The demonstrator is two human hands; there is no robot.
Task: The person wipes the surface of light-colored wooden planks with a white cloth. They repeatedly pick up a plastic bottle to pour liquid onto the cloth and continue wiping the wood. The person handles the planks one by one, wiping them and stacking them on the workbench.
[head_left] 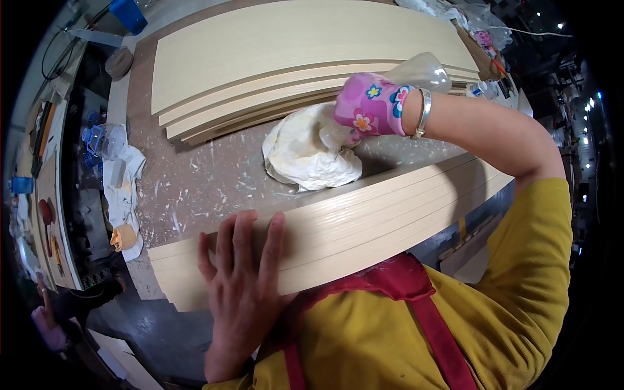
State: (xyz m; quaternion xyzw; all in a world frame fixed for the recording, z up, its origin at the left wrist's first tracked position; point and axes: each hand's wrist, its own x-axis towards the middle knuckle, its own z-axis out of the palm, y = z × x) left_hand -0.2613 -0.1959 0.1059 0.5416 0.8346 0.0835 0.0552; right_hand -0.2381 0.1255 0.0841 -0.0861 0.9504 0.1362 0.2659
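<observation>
My left hand (244, 266) lies with its fingers spread on a row of pale wood-grain boards (364, 224) along the near table edge. On my right hand (370, 107) is a pink, flower-patterned glove. It is closed around a clear plastic bottle (426, 73), whose wide end shows beyond the glove. The bottle's narrow end tips down against a crumpled white cloth (302, 153) on the table. Glove and cloth partly hide the bottle, and the right fingers are mostly covered.
Behind the cloth is a stack of wide pale boards (292, 39). The paint-flecked brown table (195, 175) has a tape roll (119, 63) at far left. Beside a clear jug (107, 140) at left lie a white rag (127, 195) and an orange roll (121, 238). Another person (51, 322) is at lower left.
</observation>
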